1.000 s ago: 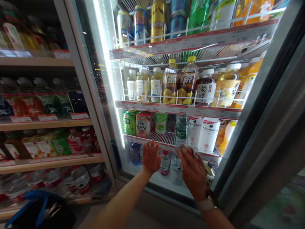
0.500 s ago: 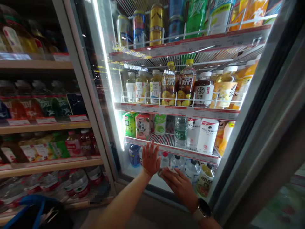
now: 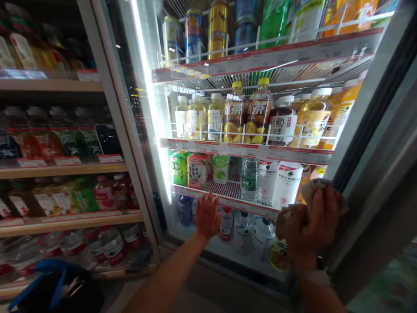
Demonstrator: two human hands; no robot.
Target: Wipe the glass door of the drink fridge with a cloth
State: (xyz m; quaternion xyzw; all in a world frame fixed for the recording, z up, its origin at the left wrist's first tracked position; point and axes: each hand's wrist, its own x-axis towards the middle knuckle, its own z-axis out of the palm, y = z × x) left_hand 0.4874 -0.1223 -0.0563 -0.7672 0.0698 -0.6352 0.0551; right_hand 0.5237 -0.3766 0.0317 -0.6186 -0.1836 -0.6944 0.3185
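Note:
My left hand is open, palm forward and fingers spread, against what looks like the glass front of a lit drinks cooler. It covers part of the lower shelf edge. On the right, my right hand grips a crumpled greyish-brown cloth near the cooler's right frame. Some of the cloth sticks out past the fingers. Behind the hands stand a green-labelled water bottle, a white bottle and a red-capped bottle. A watch band on my right wrist is blurred.
Higher cooler shelves hold tea bottles and cans. Wooden shelves with packed bottles stand on the left, a dark phone-like object among them. A black and blue bag sits at the lower left.
My right hand has moved right and slightly up from beside my left hand, carrying the cloth to the cooler's right side. My left hand stays nearly in place. The view has shifted slightly.

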